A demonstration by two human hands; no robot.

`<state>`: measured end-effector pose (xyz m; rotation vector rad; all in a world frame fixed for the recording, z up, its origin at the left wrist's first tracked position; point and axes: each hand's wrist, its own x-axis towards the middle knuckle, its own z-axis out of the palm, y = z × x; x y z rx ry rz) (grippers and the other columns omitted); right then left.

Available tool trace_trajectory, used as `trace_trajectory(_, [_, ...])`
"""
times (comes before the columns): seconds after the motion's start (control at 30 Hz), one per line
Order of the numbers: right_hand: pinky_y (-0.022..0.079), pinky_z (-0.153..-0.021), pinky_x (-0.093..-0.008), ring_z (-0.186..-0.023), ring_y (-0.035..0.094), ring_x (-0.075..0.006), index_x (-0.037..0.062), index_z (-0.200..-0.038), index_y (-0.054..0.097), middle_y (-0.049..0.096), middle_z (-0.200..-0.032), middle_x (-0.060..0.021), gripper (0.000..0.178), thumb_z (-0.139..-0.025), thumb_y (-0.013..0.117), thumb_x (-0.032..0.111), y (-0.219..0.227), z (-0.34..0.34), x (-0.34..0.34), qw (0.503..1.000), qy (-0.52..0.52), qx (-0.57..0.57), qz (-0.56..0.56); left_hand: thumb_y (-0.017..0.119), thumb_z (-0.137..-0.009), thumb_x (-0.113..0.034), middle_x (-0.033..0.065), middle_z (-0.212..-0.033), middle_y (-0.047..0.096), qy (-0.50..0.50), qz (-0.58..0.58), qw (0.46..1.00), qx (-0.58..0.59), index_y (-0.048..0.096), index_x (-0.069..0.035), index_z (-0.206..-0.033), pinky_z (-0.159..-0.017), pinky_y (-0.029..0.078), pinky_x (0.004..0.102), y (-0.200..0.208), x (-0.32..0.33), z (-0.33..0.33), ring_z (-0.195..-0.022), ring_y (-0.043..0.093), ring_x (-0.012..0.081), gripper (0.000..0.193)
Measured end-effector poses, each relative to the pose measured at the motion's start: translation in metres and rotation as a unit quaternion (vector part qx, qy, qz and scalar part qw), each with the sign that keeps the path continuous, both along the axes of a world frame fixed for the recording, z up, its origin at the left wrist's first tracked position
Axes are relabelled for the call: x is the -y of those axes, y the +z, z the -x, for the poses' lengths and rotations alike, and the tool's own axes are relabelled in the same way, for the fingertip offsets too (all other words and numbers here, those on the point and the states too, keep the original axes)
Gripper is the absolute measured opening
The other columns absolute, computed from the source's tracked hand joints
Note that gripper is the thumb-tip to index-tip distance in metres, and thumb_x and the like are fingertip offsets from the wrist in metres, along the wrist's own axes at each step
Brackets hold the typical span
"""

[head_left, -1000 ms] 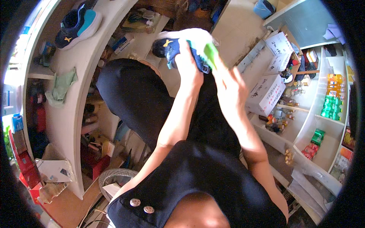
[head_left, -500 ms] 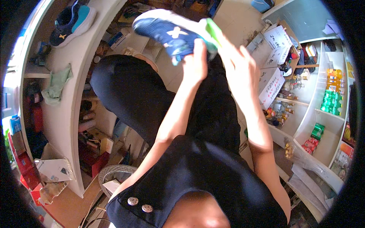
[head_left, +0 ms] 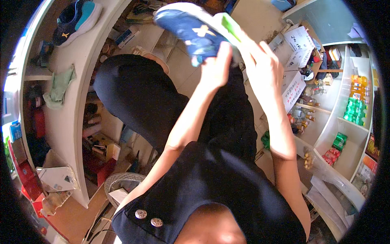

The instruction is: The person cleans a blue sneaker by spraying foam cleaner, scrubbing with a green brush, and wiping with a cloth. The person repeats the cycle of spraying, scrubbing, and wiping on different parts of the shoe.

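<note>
My left hand (head_left: pixel 216 68) is closed around the heel end of a dark blue sneaker (head_left: pixel 185 30) with a white sole and an orange cross mark. The shoe is held up over my lap, its toe pointing to the far left. My right hand (head_left: pixel 263 67) grips a bright green brush (head_left: pixel 230 25), pressed along the sole; its bristles cannot be made out. A matching sneaker (head_left: pixel 77 22) lies on the white counter at the far left. Nearer on that counter hangs a pale green cloth (head_left: pixel 60 87).
The white counter (head_left: pixel 91 73) with packed shelves runs along my left. A woven basket (head_left: pixel 118 181) stands by my left elbow. To the right are white cartons (head_left: pixel 298 40) and a shelf unit (head_left: pixel 331 122) with drink bottles and cans.
Both hands have shifted slightly to the right with the sneaker and the brush. The brush stays against the sole. My grip on each looks the same.
</note>
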<state>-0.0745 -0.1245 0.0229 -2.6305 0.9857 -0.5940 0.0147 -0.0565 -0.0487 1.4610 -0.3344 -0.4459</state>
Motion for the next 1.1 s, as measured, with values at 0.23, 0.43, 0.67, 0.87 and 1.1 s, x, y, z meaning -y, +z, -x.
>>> trace_trajectory(0.23, [0.054, -0.067, -0.0398, -0.079, 0.067, -0.0285, 0.0275, -0.126, 0.063, 0.063, -0.085, -0.0154, 0.034, -0.091, 0.061, 0.029, 0.022, -0.005, 0.024, 0.996, 0.024, -0.083, 0.004, 0.056, -0.095, -0.04, 0.0149, -0.132, 0.05, -0.125, 0.106, 0.985, 0.05, 0.043, 0.003, -0.136, -0.103, 0.037, 0.0357, -0.003, 0.003, 0.003, -0.119, 0.049, 0.0217, 0.061])
trace_trajectory(0.43, [0.046, -0.087, -0.03, -0.098, 0.06, -0.0132, 0.0092, -0.139, 0.049, 0.063, -0.115, -0.0048, 0.052, -0.098, 0.054, 0.04, -0.02, 0.008, 0.08, 0.841, 0.021, 0.152, -0.52, 0.055, -0.097, -0.024, 0.01, -0.124, 0.057, -0.204, 0.107, 0.971, -0.071, 0.051, 0.004, -0.129, -0.099, 0.044, 0.0352, 0.013, -0.008, -0.017, -0.113, 0.055, 0.0198, 0.043])
trace_trajectory(0.67, [0.034, -0.108, -0.0312, -0.127, 0.047, -0.017, 0.0009, -0.145, 0.039, 0.051, -0.14, -0.0097, 0.072, -0.088, 0.068, 0.035, -0.047, 0.007, 0.071, 0.753, 0.156, 0.232, -0.596, 0.064, -0.092, -0.024, 0.0112, -0.131, 0.053, -0.27, 0.177, 0.946, -0.036, 0.036, 0.003, -0.14, -0.102, 0.042, 0.0364, -0.005, -0.009, -0.023, -0.115, 0.054, 0.0218, 0.061])
trace_trajectory(0.87, [0.039, -0.104, -0.0321, -0.12, 0.052, -0.0164, 0.0012, -0.143, 0.041, 0.055, -0.134, -0.0102, 0.06, -0.092, 0.065, 0.021, -0.02, 0.01, 0.046, 0.815, 0.168, 0.273, -0.483, 0.067, -0.084, -0.005, 0.0148, -0.125, 0.059, -0.203, 0.389, 0.788, -0.431, 0.047, -0.002, -0.132, -0.099, 0.049, 0.0444, 0.005, 0.003, -0.03, -0.114, 0.059, 0.0266, 0.053])
trace_trajectory(1.1, [0.053, -0.067, -0.0361, -0.073, 0.064, -0.0212, 0.0236, -0.126, 0.063, 0.057, -0.086, -0.0062, 0.039, -0.088, 0.066, 0.016, 0.01, 0.053, 0.009, 0.995, 0.079, -0.041, 0.034, 0.064, -0.073, 0.005, 0.0114, -0.109, 0.063, -0.133, 0.302, 0.872, -0.361, 0.054, 0.001, -0.121, -0.093, 0.051, 0.0376, -0.004, 0.005, -0.031, -0.098, 0.063, 0.0238, 0.049])
